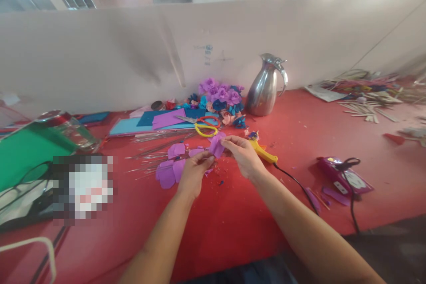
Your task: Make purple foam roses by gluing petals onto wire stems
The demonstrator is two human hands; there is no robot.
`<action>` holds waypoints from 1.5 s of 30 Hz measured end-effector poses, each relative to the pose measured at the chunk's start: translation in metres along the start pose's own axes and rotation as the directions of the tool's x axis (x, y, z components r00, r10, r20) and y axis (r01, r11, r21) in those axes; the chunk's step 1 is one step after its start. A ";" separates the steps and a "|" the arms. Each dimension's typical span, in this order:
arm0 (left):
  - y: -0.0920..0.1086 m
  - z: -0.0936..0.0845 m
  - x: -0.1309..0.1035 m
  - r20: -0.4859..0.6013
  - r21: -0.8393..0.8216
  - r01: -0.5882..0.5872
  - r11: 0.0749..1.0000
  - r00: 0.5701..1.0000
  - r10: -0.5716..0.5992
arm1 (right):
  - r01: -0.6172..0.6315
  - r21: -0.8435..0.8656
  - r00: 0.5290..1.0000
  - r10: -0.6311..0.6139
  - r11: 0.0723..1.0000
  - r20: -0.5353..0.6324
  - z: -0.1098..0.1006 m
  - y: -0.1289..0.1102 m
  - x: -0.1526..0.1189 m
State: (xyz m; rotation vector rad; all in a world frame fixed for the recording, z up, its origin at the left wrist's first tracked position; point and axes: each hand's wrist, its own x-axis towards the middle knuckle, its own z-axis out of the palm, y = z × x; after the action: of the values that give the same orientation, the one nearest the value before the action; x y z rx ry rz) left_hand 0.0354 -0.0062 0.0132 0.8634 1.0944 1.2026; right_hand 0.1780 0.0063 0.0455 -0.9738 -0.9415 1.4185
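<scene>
Between my two hands is a purple paper flower (217, 145), held above the red table. My left hand (195, 171) pinches it low on its left side, fingers closed. The fingers of my right hand (244, 155) close on its upper right edge. Loose purple paper petals (165, 174) lie to the left of my left hand, beside thin wires (146, 155). Just right of my right hand rests a yellow glue gun (264, 151) with a black cord. Scissors (204, 125) with red and yellow handles lie behind the flower on stacked coloured paper (143, 120).
Finished paper flowers (222, 93) are heaped against the white partition (133, 53), beside a steel jug (266, 86). A magenta device (344, 176) with a cable sits at right. Wooden sticks (366, 108) lie far right. A glass jar (69, 128) stands at left near green sheets (23, 155).
</scene>
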 end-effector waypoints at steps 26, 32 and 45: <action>0.005 0.006 -0.005 -0.005 -0.026 0.008 1.000 1.000 -0.009 | 0.084 -0.243 0.995 -0.068 0.966 0.074 -0.001 0.003 -0.002; 0.009 0.002 -0.005 0.097 -0.107 0.072 0.992 0.993 -0.062 | 0.114 -0.294 0.992 -0.091 0.949 0.092 -0.005 0.003 0.001; 0.011 -0.007 -0.001 0.119 -0.074 0.118 0.990 0.987 -0.109 | 0.084 -0.288 0.985 -0.036 0.954 0.169 -0.003 0.001 -0.003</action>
State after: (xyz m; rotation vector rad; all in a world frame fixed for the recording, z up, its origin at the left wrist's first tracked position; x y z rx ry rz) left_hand 0.0253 -0.0057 0.0217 0.7871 0.9824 1.0824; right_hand 0.1805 0.0028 0.0433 -1.0482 -1.3214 1.3439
